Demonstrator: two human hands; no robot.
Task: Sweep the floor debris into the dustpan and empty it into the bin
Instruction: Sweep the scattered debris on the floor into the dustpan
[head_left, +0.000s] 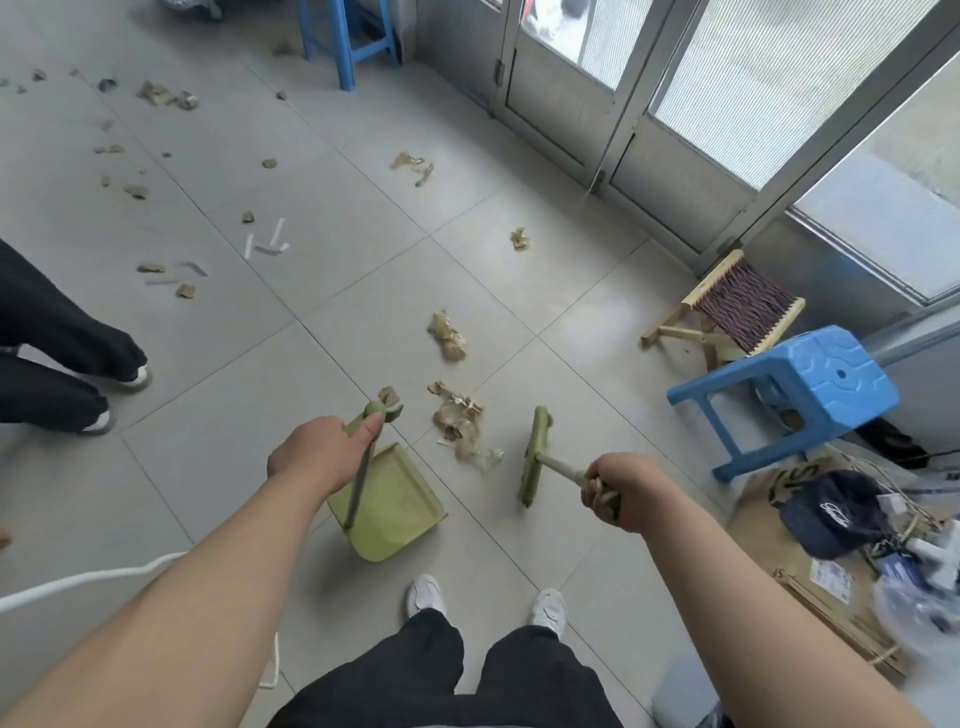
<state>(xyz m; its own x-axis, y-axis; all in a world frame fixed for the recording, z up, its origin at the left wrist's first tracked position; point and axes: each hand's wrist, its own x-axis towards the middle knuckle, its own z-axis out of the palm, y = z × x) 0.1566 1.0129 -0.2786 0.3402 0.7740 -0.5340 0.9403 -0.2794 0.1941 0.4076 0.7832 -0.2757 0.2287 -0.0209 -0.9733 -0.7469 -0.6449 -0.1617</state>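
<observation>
One debris pile (460, 422) between dustpan (397, 501) and broom (535, 457).

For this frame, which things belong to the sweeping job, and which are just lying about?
Job:
- dustpan, handle held by the left hand
- broom, gripped by the right hand
- debris pile between them
- farther scraps

Lying about:
- blue stool
- woven folding stool
- dark cap

1 head-worn wide-angle view looks steeply down, close above the tiled floor (218, 467).
</observation>
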